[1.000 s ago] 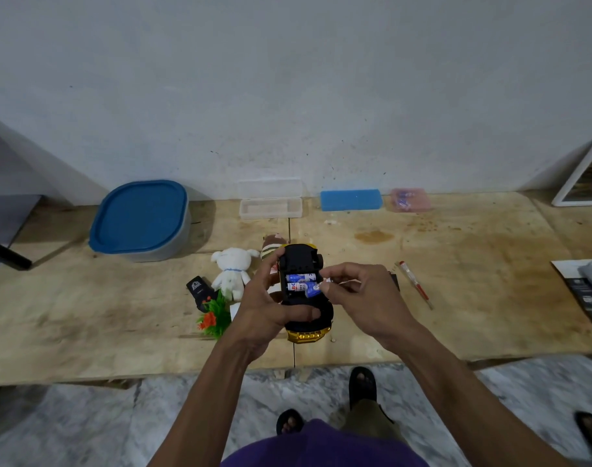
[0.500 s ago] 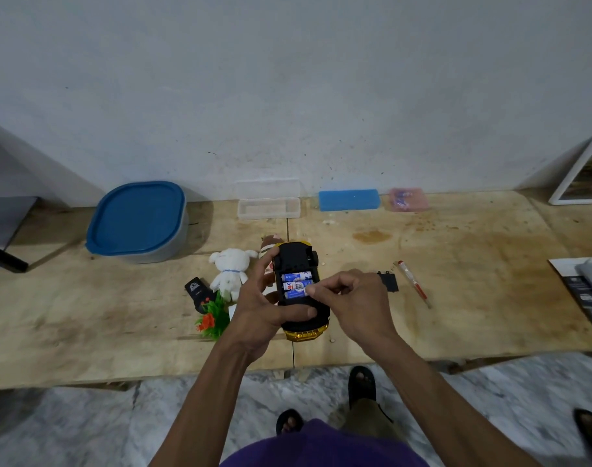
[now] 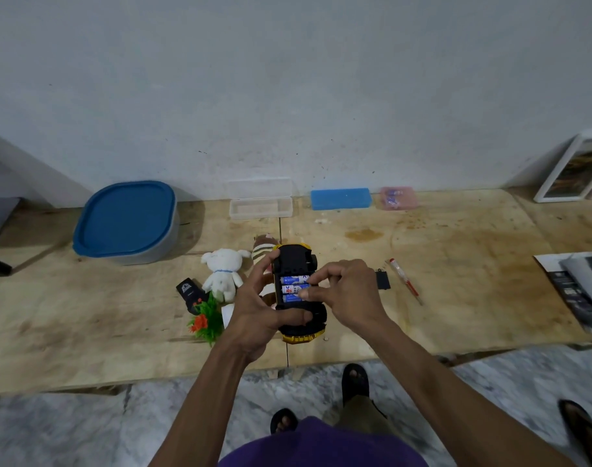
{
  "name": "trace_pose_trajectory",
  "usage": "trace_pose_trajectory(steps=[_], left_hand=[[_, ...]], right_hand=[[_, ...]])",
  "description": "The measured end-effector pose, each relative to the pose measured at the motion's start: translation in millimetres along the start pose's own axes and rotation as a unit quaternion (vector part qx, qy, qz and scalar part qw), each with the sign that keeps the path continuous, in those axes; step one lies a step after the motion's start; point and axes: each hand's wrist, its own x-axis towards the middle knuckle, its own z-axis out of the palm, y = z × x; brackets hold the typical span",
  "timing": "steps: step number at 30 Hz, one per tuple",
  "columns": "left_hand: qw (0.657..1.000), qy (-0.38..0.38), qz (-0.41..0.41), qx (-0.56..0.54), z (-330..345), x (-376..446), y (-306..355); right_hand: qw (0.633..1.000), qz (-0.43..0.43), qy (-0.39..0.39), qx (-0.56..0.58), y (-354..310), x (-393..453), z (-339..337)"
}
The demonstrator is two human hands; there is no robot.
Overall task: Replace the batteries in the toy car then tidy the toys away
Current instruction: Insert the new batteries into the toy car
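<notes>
Three blue-and-white batteries (image 3: 295, 289) lie side by side in the open compartment of the toy car (image 3: 299, 294), which you hold upside down above the plywood table (image 3: 456, 281), black underside up, yellow body showing at its 12 and 6 o'clock ends. Your left hand (image 3: 261, 311) is wrapped round the car from its 9 o'clock side, thumb across the chassis below the compartment, fingers up the left edge. Your right hand (image 3: 350, 294) comes in from 3 o'clock, curled, with fingertips (image 3: 304, 293) pressed on the batteries; it grips nothing you could lift away.

On the table, from the car:
- 3 o'clock: small black battery cover (image 3: 383, 280), partly behind your right hand; just past it a red-handled screwdriver (image 3: 405, 284).
- 9 o'clock: white plush bear (image 3: 223, 274), black remote (image 3: 189, 293), green plastic plant with orange flower (image 3: 205, 321).
- 11 o'clock, touching distance: striped brown plush (image 3: 262, 250), mostly hidden.
- 10 o'clock, at the wall: grey tub with blue lid (image 3: 127, 221).
- 12 o'clock, at the wall: clear open case (image 3: 261, 207); to its right a blue case (image 3: 340, 198) and a pink case (image 3: 398, 197).
</notes>
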Motion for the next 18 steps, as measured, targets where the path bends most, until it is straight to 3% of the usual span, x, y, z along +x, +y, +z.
trace_pose_trajectory(steps=[10, 14, 16, 18], left_hand=[[0.998, -0.034, -0.05, 0.029, 18, 33, -20], [0.994, -0.011, -0.103, 0.035, 33, 54, -38], [0.991, 0.005, -0.127, 0.034, 39, 63, -47], [0.988, 0.024, -0.145, 0.041, 44, 69, -55]], right_hand=[[0.999, -0.009, 0.014, -0.033, 37, 7, -12], [0.992, 0.069, 0.095, 0.046, 73, 30, -36], [0.986, 0.101, 0.131, 0.004, 104, 52, -55], [0.983, 0.116, 0.12, -0.07, 138, 75, -70]])
